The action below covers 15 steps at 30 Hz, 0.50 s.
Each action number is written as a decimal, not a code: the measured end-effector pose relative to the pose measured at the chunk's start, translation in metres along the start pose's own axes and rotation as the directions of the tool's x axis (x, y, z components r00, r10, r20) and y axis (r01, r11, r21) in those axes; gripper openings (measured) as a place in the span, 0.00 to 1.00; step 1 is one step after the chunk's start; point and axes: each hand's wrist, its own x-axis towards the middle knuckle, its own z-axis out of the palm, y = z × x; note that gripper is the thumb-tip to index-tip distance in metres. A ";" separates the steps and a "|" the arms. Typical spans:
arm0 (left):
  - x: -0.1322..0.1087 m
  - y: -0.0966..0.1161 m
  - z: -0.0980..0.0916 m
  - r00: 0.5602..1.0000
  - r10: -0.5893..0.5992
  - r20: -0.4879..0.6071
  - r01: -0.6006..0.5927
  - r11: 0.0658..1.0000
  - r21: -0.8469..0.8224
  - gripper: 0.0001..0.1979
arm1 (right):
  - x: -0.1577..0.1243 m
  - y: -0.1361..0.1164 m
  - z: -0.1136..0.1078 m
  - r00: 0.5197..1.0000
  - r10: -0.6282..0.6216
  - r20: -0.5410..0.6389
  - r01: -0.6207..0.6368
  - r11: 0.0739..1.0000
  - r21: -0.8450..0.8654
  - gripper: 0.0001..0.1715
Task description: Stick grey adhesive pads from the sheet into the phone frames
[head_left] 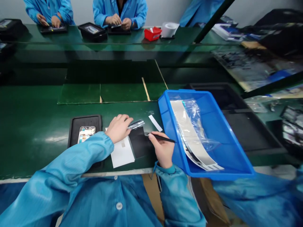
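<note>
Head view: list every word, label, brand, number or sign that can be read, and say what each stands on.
No text can be read plainly in this view.
Silver strip in the blue plastic tray: dark print at its lower end, too small to read.
Phone in the black tray: too blurred to read.
White card: small grey mark, too blurred to read.

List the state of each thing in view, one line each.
left hand, fingertips at shiny film piece
right hand, gripping black pointed tool
phone, lying in black tray, inner side up
blue plastic bin, open, holding silver strips and clear plastic bag
black sheet, flat, overlapping white sheet
</note>
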 end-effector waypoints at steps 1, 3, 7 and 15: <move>0.004 0.002 0.002 1.000 0.004 -0.011 -0.004 1.000 0.001 0.23 | 0.002 0.001 -0.001 1.000 -0.005 -0.012 0.005 1.000 -0.005 0.14; 0.010 0.005 0.005 1.000 0.011 -0.026 -0.011 1.000 -0.005 0.23 | 0.005 0.003 -0.002 1.000 -0.014 -0.025 0.014 1.000 -0.011 0.13; 0.019 0.011 0.014 0.998 0.042 -0.045 -0.043 0.999 -0.009 0.21 | 0.012 0.008 -0.001 1.000 -0.016 0.018 0.016 1.000 -0.001 0.13; 0.034 0.006 0.038 0.992 0.115 0.054 -0.114 0.993 -0.010 0.15 | 0.034 0.016 0.008 0.987 -0.048 0.156 0.049 0.999 -0.005 0.13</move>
